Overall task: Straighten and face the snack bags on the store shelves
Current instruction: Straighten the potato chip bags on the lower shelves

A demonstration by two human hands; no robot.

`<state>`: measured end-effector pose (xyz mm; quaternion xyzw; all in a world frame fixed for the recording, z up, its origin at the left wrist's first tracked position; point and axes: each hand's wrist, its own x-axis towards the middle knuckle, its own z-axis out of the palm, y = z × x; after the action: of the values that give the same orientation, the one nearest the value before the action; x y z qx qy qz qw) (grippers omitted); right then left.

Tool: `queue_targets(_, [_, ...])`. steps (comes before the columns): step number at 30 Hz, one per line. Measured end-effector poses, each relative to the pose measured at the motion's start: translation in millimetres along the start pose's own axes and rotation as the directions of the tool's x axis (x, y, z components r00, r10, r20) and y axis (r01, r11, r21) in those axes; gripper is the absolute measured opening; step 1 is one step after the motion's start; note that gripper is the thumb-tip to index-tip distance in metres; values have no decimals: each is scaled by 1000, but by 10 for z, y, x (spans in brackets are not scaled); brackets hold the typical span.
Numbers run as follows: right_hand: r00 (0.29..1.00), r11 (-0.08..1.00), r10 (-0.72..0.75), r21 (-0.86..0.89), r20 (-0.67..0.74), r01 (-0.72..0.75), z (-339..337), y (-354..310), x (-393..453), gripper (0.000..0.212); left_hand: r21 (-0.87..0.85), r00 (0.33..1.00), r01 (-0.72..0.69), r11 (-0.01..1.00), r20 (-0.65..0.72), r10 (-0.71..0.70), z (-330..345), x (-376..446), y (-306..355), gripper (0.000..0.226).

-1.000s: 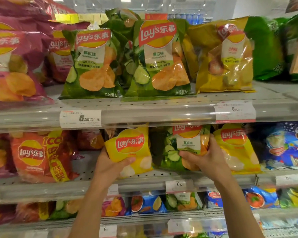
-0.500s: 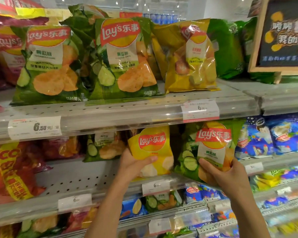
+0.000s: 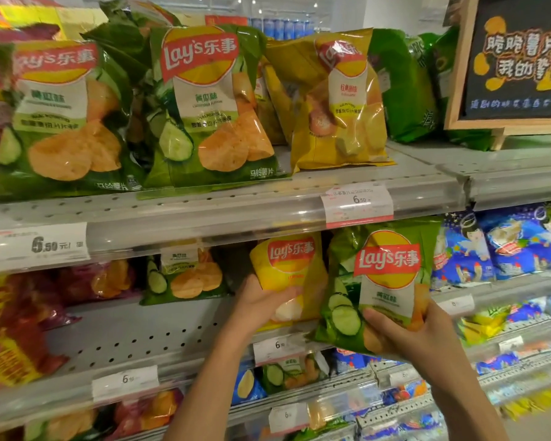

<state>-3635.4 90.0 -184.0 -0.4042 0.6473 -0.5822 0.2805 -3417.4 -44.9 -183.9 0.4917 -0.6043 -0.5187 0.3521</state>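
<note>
Glossy yellow bag [image 3: 288, 275] in left hand [image 3: 261, 308], crinkled green bag [image 3: 379, 281] in right hand [image 3: 404, 337].

Green bag [image 3: 380, 281] in my right hand [image 3: 411, 332]: I read "Lay's 乐事".
Yellow bag [image 3: 285, 272], left hand [image 3: 261, 305]: same logo.
Upper shelf tag [image 3: 357, 202]: "6.50".
Left tag [image 3: 34, 246]: "6.50元".
Chalkboard [image 3: 519, 58]: "脆脆薯片".

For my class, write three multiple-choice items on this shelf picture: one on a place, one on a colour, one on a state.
1. Where does the chalkboard sign stand?
A. top shelf, right
B. middle shelf, left
C. floor

2. What colour is the bag in the right hand?
A. blue
B. green
C. red

3. What is the left hand doing?
A. hanging free
B. pointing
C. gripping the yellow bag

Key: 1 A, its wooden legs rest there. 2 B, green with cucumber slices. 3 C, fingers wrap the bag's lower part.
</note>
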Motion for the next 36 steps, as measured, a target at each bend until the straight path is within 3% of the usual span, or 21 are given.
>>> queue_targets(3, [993, 1000, 7, 20, 122, -9, 227, -60, -78, 69, 174, 997, -36, 984, -59, 47, -165, -187, -57, 42])
queue_targets(5, [982, 1000, -6, 18, 187, 3, 423, -101, -130, 70, 356, 976, -2, 935, -201, 78, -354, -350, -165, 54])
queue_targets(10, [959, 998, -62, -10, 277, 67, 1023, -189, -266, 67, 643, 785, 17, 766, -483, 388, -870, -829, -456, 38])
queue_targets(13, [941, 998, -63, -6, 333, 69, 1372, -231, -314, 61, 689, 730, 149, 709, -560, 391, -1147, -1016, -641, 37])
queue_targets(18, [918, 993, -114, 30, 380, 111, 1850, -301, -326, 59, 711, 680, 132, 691, -572, 459, -1399, -1209, -884, 48])
queue_targets(23, [937, 989, -148, 75, 317, 131, 2162, -335, -252, 55, 744, 658, 110, 659, -551, 513, -1490, -1256, -1036, 41])
queue_targets(28, [919, 987, -160, 89, 360, 137, 2430, -336, -255, 55, 750, 628, 89, 656, -553, 547, -1519, -1247, -1127, 39])
queue_targets(36, [883, 992, -89, -35, 461, 118, 2573, -318, -216, 75, 800, 634, 59, 597, -492, 597, -1593, -1260, -1181, 33])
